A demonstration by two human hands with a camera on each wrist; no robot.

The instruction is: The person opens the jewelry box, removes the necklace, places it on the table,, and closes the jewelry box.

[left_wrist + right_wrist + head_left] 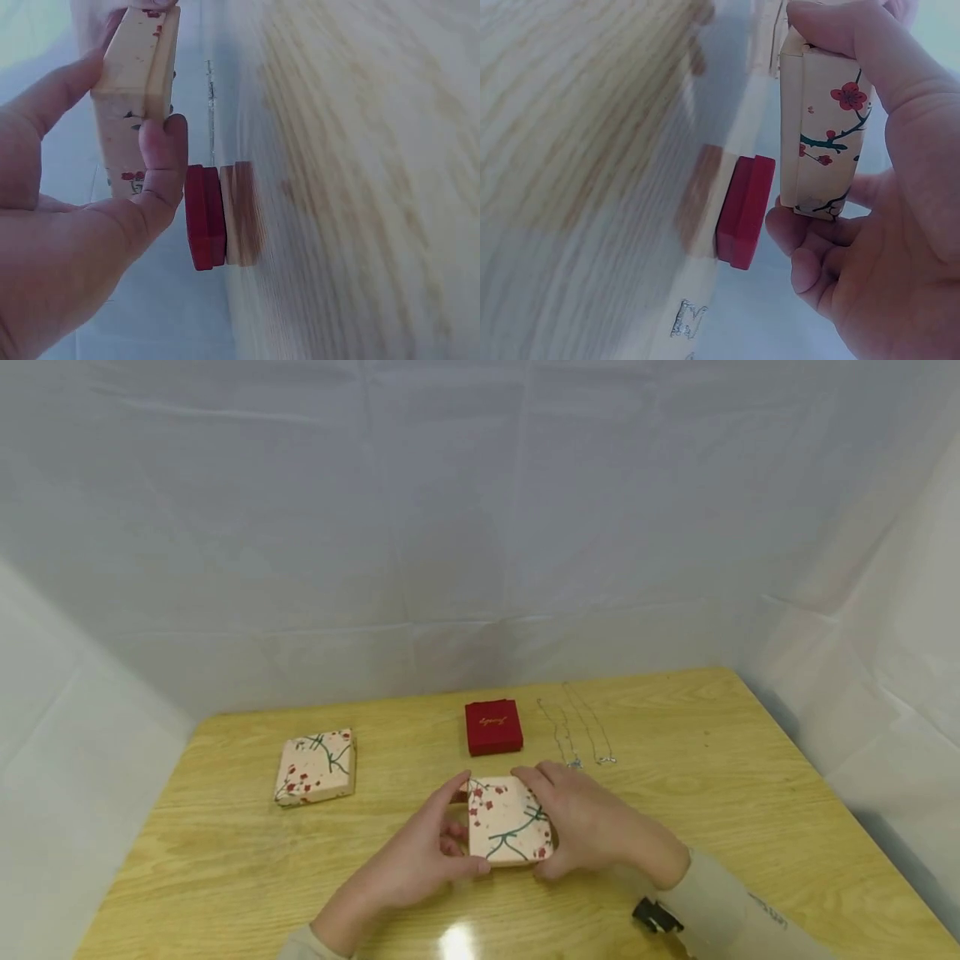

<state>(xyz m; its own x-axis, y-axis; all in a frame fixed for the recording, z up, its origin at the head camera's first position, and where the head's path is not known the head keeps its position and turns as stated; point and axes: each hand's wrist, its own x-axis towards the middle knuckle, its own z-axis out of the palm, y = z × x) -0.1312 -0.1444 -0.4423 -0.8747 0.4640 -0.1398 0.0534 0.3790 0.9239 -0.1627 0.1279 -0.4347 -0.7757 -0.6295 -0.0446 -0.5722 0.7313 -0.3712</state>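
A cloth-walled booth, pale sheets on three sides of a wood-grain table

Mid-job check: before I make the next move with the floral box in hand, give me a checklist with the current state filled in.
1. Both hands on the box: ok. Left hand and right hand grip opposite sides of the held floral box.
2. Held box raised off the table: ok, both wrist views show a gap.
3. Contents of the held box: cannot tell, inside hidden.
4. Red box shut: ok, standing on the table beyond the held box.
5. Necklaces put away: not ok, two lie on the table.
6. Other floral box out of the way: ok, off to the left.
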